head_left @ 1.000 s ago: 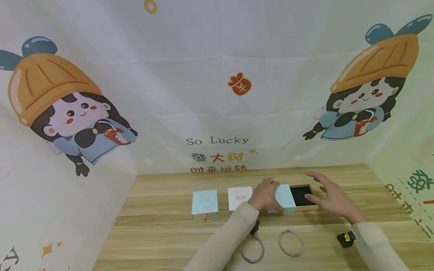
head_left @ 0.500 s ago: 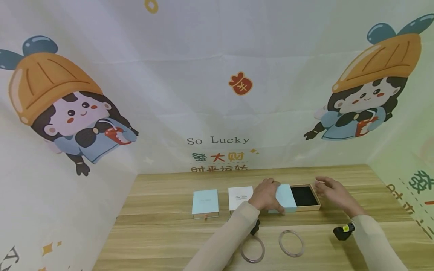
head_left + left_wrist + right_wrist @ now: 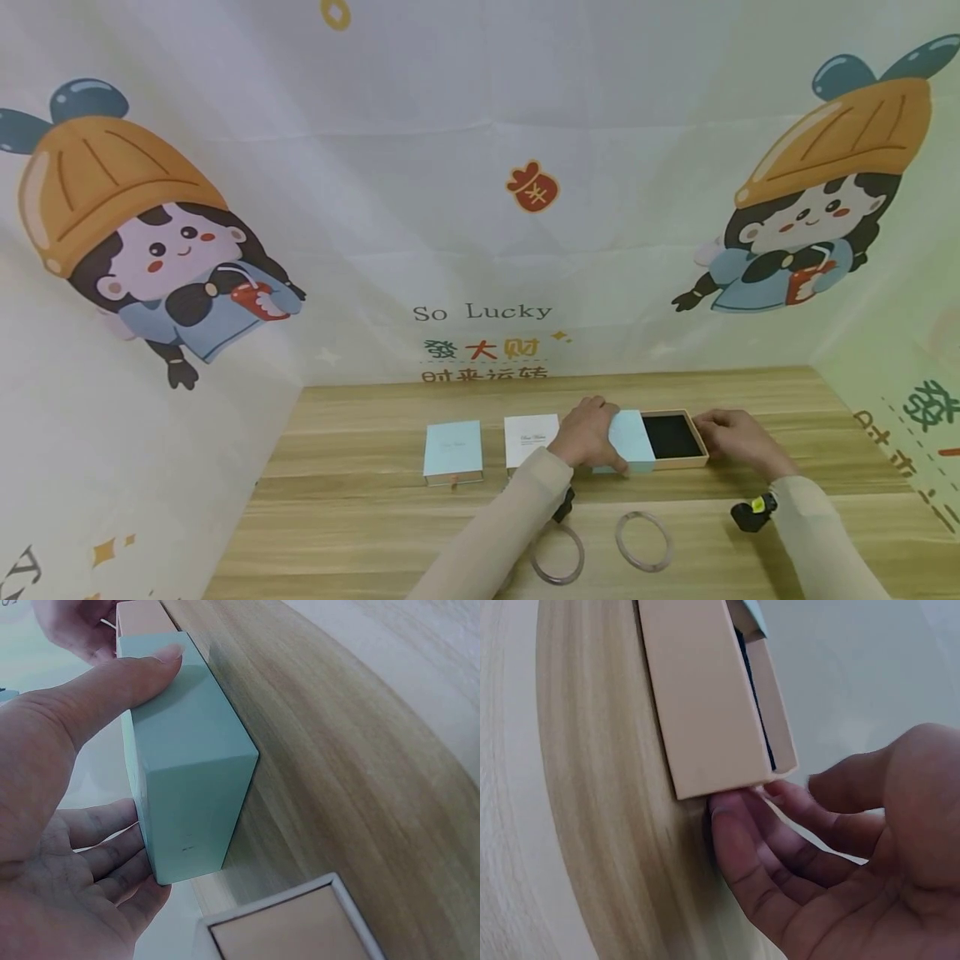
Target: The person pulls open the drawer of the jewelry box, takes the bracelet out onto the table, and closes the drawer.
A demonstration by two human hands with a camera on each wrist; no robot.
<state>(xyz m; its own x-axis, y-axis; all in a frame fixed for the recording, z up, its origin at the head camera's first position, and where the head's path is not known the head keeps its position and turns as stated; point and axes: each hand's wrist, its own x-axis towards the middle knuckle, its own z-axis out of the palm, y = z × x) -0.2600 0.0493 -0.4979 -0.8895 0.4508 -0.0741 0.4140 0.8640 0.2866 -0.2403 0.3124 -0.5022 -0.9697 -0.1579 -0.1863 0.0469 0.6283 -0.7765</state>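
Observation:
My left hand (image 3: 587, 432) grips the light blue sleeve (image 3: 633, 442) of a slide-out gift box, thumb on its near side in the left wrist view, fingers on the far side. From the sleeve's right end juts a tan drawer (image 3: 682, 462) lined with a black pad (image 3: 672, 436). My right hand (image 3: 738, 437) is at the drawer's outer end, its bent fingertips against that end in the right wrist view, thumb apart from them. Two pale, translucent bangles (image 3: 645, 542) lie in front, one partly behind my left sleeve (image 3: 498, 533).
Left of my hands stand a closed light blue box (image 3: 453, 450) with a small orange tab and a white box (image 3: 528, 437) with printed lettering, partly covered by my left hand. A printed cloth (image 3: 480, 250) hangs behind and beside the wooden table (image 3: 337, 483).
My right hand has moved from over the open drawer to its outer right end, and its fingers have come down against it. My left hand keeps its grip on the sleeve.

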